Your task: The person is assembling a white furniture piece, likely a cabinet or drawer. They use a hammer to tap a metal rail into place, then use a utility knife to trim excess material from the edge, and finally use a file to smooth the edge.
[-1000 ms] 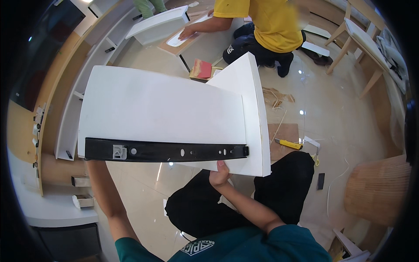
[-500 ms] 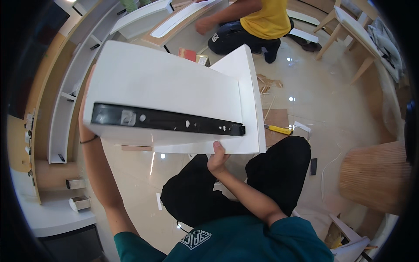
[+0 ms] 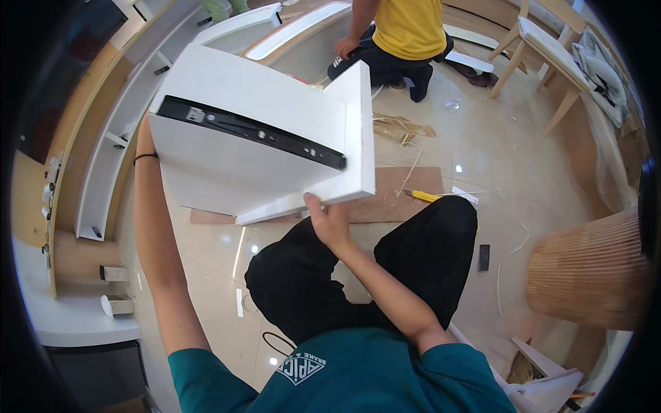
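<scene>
I hold a white drawer box [image 3: 248,103] up in front of me, tilted, with a black metal slide rail [image 3: 255,131] running along its side panel. My right hand [image 3: 327,220] grips the lower front edge of the drawer's front panel [image 3: 361,131]. My left hand is hidden behind the drawer's far left end; only the forearm with a black wristband [image 3: 146,157] shows, reaching up to it. I sit on the floor with my knees in black trousers under the drawer.
A person in a yellow shirt [image 3: 406,27] kneels at the back by long white panels [image 3: 241,24]. A yellow utility knife [image 3: 421,196] lies on a brown board [image 3: 413,182]. A ribbed wooden cylinder [image 3: 592,268] stands right; curved shelving [image 3: 103,151] runs left.
The drawer has swung up and tilted, its left end rising and the rail now slanting down to the right. My right hand stayed on the lower front edge.
</scene>
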`<act>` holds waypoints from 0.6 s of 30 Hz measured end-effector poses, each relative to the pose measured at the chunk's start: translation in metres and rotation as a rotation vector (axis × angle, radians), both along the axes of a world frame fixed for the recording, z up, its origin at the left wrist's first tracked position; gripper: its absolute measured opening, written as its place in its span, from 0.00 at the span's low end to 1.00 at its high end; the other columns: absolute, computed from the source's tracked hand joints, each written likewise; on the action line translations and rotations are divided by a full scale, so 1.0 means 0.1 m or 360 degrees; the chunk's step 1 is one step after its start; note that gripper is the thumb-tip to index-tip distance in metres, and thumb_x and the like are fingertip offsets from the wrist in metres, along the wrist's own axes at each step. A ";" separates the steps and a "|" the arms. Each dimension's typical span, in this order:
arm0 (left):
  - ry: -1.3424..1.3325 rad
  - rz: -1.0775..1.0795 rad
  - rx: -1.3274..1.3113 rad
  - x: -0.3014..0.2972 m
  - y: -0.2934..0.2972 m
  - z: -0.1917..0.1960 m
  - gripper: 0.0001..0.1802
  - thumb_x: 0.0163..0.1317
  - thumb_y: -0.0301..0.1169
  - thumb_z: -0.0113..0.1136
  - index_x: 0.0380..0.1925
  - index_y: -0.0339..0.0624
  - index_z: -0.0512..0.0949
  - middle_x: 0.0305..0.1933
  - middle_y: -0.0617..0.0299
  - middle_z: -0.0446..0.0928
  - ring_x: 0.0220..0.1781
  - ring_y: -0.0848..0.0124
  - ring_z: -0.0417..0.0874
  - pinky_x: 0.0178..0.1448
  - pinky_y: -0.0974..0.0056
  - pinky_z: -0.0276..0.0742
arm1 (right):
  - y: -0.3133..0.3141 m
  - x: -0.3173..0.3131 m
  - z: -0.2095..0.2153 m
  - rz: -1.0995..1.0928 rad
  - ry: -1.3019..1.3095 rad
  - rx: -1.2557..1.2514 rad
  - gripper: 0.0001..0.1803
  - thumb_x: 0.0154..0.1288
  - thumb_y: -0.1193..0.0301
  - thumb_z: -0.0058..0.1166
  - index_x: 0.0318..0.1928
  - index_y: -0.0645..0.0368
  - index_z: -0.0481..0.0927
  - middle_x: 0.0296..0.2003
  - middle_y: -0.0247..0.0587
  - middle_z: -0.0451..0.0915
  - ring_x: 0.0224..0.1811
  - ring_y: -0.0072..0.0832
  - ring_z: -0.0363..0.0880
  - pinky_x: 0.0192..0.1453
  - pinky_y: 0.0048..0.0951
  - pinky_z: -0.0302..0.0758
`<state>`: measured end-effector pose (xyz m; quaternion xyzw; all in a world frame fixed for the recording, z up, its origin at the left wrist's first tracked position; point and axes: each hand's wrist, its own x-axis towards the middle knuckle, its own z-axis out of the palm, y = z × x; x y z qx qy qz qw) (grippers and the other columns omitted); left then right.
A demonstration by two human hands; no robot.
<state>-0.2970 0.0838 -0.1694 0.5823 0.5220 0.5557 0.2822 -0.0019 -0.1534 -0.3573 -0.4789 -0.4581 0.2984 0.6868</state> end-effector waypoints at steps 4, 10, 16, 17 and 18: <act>0.0020 0.0014 0.0008 -0.17 0.03 0.15 0.31 0.68 0.62 0.42 0.55 0.50 0.71 0.54 0.57 0.74 0.59 0.61 0.72 0.62 0.56 0.69 | 0.04 0.04 0.32 0.0218 -0.0532 -0.0016 0.15 0.57 0.67 0.58 0.41 0.65 0.81 0.38 0.56 0.82 0.43 0.52 0.79 0.48 0.43 0.75; 0.0034 0.0008 -0.0004 -0.28 0.04 0.05 0.30 0.67 0.62 0.43 0.53 0.50 0.72 0.53 0.58 0.75 0.59 0.61 0.72 0.62 0.55 0.68 | 0.01 0.39 0.75 0.0728 -0.0998 -0.0642 0.18 0.58 0.64 0.54 0.42 0.65 0.81 0.40 0.58 0.82 0.47 0.53 0.79 0.53 0.46 0.75; 0.0026 -0.0026 0.0025 -0.21 0.07 -0.24 0.30 0.67 0.62 0.43 0.52 0.51 0.72 0.53 0.58 0.75 0.58 0.61 0.72 0.62 0.55 0.68 | -0.12 0.58 0.64 0.0697 -0.1163 -0.0997 0.20 0.64 0.64 0.49 0.47 0.69 0.77 0.38 0.60 0.81 0.44 0.50 0.80 0.53 0.40 0.73; 0.0035 -0.0015 0.0029 -0.23 0.05 -0.27 0.30 0.67 0.62 0.43 0.52 0.51 0.72 0.53 0.58 0.75 0.58 0.61 0.72 0.62 0.55 0.68 | -0.10 0.60 0.72 0.0770 -0.1143 -0.1162 0.20 0.64 0.64 0.48 0.47 0.69 0.77 0.39 0.59 0.81 0.44 0.48 0.80 0.53 0.39 0.73; 0.0044 -0.0019 0.0041 -0.23 0.07 -0.30 0.30 0.67 0.62 0.43 0.52 0.51 0.72 0.52 0.58 0.75 0.58 0.61 0.72 0.62 0.55 0.68 | -0.12 0.64 0.74 0.0831 -0.1111 -0.1331 0.20 0.64 0.64 0.48 0.48 0.68 0.77 0.39 0.57 0.81 0.44 0.46 0.80 0.53 0.38 0.73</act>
